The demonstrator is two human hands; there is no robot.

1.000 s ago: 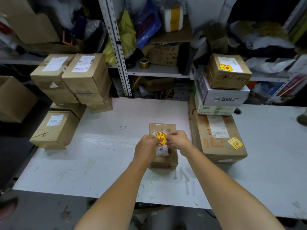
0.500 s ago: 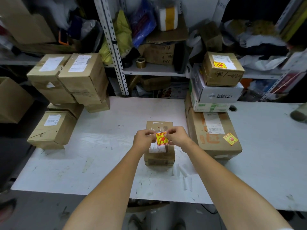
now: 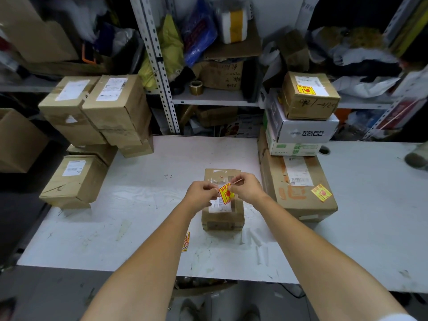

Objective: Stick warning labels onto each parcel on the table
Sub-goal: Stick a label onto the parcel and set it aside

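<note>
Carefully lower the red-and-yellow warning label (image 3: 225, 193), pinched between fingers of left hand (image 3: 202, 193) and right hand (image 3: 246, 189), flat onto the small cardboard parcel (image 3: 222, 220), smoothing outward.

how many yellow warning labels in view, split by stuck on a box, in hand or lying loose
stuck on boxes: 2, top-box label, large-box label
in hand: 1, held label, pinched by left hand and right hand
lying loose: 1, loose label, partly behind the forearm
total: 4
</note>
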